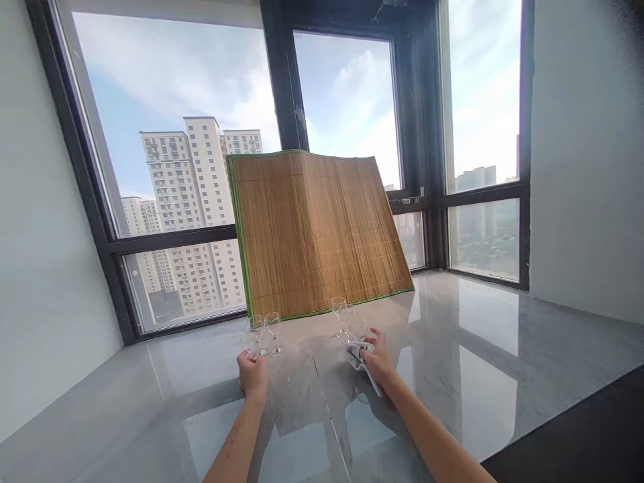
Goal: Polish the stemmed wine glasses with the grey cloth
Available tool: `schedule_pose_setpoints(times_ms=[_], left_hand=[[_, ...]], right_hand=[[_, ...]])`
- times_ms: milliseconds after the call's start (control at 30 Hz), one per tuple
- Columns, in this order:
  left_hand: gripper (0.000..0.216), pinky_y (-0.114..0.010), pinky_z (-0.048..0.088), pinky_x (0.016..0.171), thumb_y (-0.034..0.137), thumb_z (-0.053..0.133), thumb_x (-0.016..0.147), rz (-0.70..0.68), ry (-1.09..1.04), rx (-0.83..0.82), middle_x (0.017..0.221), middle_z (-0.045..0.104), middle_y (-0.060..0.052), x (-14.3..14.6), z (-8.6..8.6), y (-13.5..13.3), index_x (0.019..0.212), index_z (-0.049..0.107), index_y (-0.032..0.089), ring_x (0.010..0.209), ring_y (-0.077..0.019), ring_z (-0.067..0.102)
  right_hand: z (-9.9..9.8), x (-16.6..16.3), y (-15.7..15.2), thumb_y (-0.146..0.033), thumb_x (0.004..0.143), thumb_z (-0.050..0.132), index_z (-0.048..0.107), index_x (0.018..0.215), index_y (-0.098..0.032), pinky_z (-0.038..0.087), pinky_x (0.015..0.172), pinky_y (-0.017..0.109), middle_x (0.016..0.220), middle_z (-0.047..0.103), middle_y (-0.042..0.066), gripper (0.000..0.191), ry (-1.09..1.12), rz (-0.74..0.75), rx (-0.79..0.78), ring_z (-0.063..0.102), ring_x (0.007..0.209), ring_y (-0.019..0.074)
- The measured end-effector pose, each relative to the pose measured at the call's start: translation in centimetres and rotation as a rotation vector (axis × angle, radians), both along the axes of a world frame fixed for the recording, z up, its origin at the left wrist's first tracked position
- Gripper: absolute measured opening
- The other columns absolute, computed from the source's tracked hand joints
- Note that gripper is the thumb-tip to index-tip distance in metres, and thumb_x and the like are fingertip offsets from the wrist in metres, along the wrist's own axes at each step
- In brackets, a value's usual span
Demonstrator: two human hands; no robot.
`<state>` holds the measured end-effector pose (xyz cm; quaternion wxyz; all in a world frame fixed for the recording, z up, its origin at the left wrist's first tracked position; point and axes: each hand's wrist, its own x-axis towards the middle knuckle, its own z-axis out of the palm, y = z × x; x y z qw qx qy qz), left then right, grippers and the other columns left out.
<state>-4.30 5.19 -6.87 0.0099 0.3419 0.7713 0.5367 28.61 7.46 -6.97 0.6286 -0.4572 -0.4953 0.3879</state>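
On the left, my left hand (253,374) is closed with its fingers curled at the foot of a clear stemmed glass (255,327); its grip is partly hidden. Beside that one, a second stemmed glass (273,329) stands upright on the glossy grey surface. A crumpled grey-white cloth (358,352) is held in my right hand (380,362), whose fingers reach beside another clear glass (356,325). Whether they touch this glass is hard to see. Just behind it stands one more stemmed glass (339,315).
A folded bamboo mat (322,235) with green edging leans against the dark window frame (282,74) behind the glasses. The glossy ledge (443,389) has a dark seam down its middle and ends at a front right edge. White walls (583,168) stand at both sides.
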Motion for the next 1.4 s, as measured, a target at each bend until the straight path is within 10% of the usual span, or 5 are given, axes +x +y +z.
schedule_pose_setpoints(times_ms=[300, 633, 1033, 1400], left_hand=[[0.035, -0.027, 0.044, 0.073, 0.019, 0.045, 0.084, -0.144, 0.201, 0.117, 0.094, 0.067, -0.004, 3.7, 1.7, -1.5, 0.118, 0.049, 0.022, 0.085, -0.0191, 0.065], [0.036, -0.032, 0.040, 0.083, 0.018, 0.049, 0.085, -0.537, 0.733, -0.159, 0.089, 0.072, -0.004, 7.6, 2.8, -3.5, 0.116, 0.066, 0.023, 0.084, -0.0194, 0.062], [0.031, -0.051, 0.019, 0.110, 0.003, 0.046, 0.076, -0.545, 0.958, 0.002, 0.081, 0.066, -0.002, 7.1, 3.1, -3.4, 0.069, 0.069, 0.024, 0.096, -0.0215, 0.057], [0.033, -0.036, 0.041, 0.088, 0.016, 0.037, 0.089, -0.672, 0.807, -0.066, 0.088, 0.068, -0.007, 6.9, 2.7, -3.0, 0.096, 0.069, 0.019, 0.092, -0.0218, 0.059]], right_hand=[[0.7, -0.7, -4.3, -0.026, 0.082, 0.048, 0.034, 0.129, -0.023, 0.049, 0.076, 0.036, 0.114, 0.054, 0.010, 0.049, -0.337, -0.430, 0.284, 0.062, 0.089, 0.0238], [1.3, -6.5, -6.1, -0.002, 0.073, 0.046, 0.038, 0.131, -0.023, 0.053, 0.077, 0.037, 0.119, 0.058, 0.012, 0.062, -0.840, -0.070, 0.763, 0.061, 0.100, 0.0275], [0.8, -8.5, -4.4, 0.001, 0.072, 0.042, 0.040, 0.129, -0.024, 0.052, 0.085, 0.037, 0.111, 0.061, 0.009, 0.062, -0.542, -0.056, 0.656, 0.062, 0.101, 0.0231], [0.2, -8.0, -3.9, -0.009, 0.070, 0.049, 0.045, 0.119, -0.023, 0.051, 0.076, 0.035, 0.089, 0.059, 0.001, 0.051, -0.209, -0.004, 0.408, 0.062, 0.079, 0.0185]])
